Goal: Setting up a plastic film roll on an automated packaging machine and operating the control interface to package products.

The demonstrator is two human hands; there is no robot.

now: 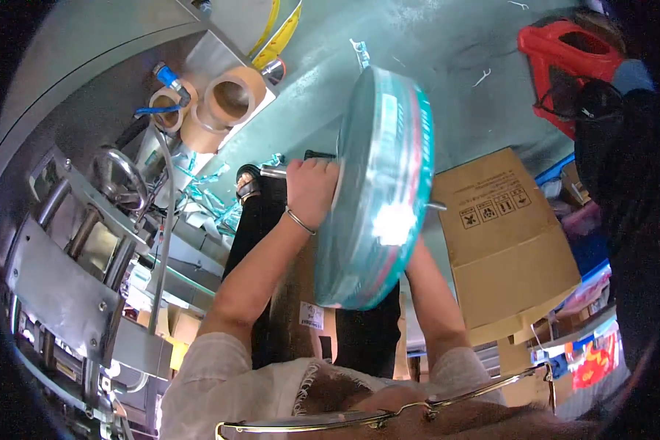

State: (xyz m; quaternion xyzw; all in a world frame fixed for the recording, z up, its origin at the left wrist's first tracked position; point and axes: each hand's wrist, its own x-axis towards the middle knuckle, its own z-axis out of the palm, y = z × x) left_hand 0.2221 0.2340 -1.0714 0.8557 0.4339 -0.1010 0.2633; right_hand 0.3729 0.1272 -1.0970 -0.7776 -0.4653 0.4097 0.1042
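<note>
A large roll of clear plastic film with teal and red print hangs upright before me, slightly tilted. A metal shaft runs through its core, with one end showing on each side. My left hand, a bracelet at its wrist, is closed round the shaft against the roll's left face. My right forearm reaches up behind the roll's right side. The roll hides my right hand, so its fingers do not show.
On my left stands a metal machine with rollers and a handwheel. Several brown tape rolls sit on its ledge. Film scraps litter the floor. To the right are a cardboard box, a red plastic stool and a dark-clothed person.
</note>
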